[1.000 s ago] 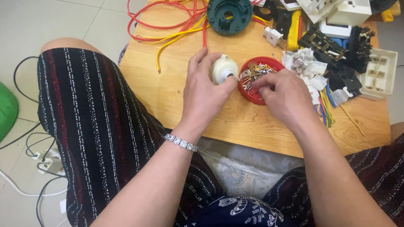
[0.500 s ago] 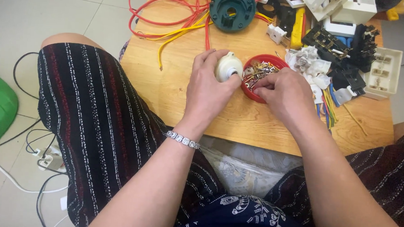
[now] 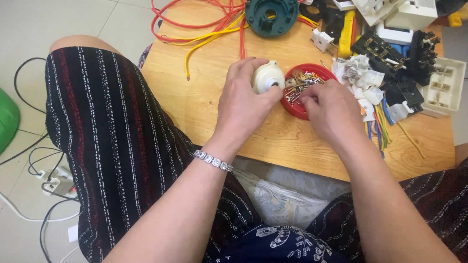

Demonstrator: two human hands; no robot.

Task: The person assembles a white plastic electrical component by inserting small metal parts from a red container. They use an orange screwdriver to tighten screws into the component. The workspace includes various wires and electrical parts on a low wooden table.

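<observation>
The left hand [image 3: 244,98] clamps its fingers on the cream fitting [image 3: 267,77] near the bench's middle. The right hand [image 3: 330,110], fingers together, picks in the red dish [image 3: 293,105]. Hold the fitting steady; lift one screw only.

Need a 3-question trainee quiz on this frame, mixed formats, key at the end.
1. True or false: the left hand holds the cream round plastic fitting.
2. Multiple choice: the right hand has its fingertips at A) the dark green round plastic base, B) the red shallow round dish of small metal parts, C) the white plastic switch box.
3. Fill in: the red and yellow loose wires lie on the light wooden ___.

Key: 1 true; 2 B; 3 board.
</observation>
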